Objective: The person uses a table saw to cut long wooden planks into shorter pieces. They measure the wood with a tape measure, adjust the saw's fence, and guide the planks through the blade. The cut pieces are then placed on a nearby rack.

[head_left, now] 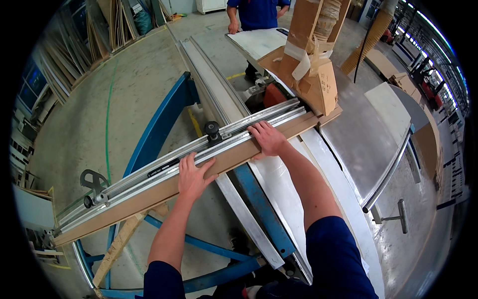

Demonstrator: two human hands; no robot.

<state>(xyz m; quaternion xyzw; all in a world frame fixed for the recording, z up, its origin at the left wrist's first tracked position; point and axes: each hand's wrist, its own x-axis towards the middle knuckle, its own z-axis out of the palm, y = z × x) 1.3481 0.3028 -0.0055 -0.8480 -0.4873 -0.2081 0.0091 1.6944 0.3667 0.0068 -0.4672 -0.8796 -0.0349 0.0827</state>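
A long brown board strip (229,158) lies along the metal fence (149,187) of a sliding table saw. Near its middle, my left hand (193,175) presses over it, fingers across the fence's near edge and thumb spread along the strip. Farther right, my right hand (269,139) clasps the same strip, fingertips on the fence and thumb at the near side. A black-knobbed stop (212,132) sits on the fence between my hands. Another flip stop (93,187) is at the fence's left part. The undersides of both hands are hidden.
A cardboard-covered guard with a hose (318,60) stands past the strip's right end, beside the metal saw table (358,134). Blue frame arms (159,124) curve below the fence. Across the machine stands another person (256,15). Board stacks (64,60) lean at left.
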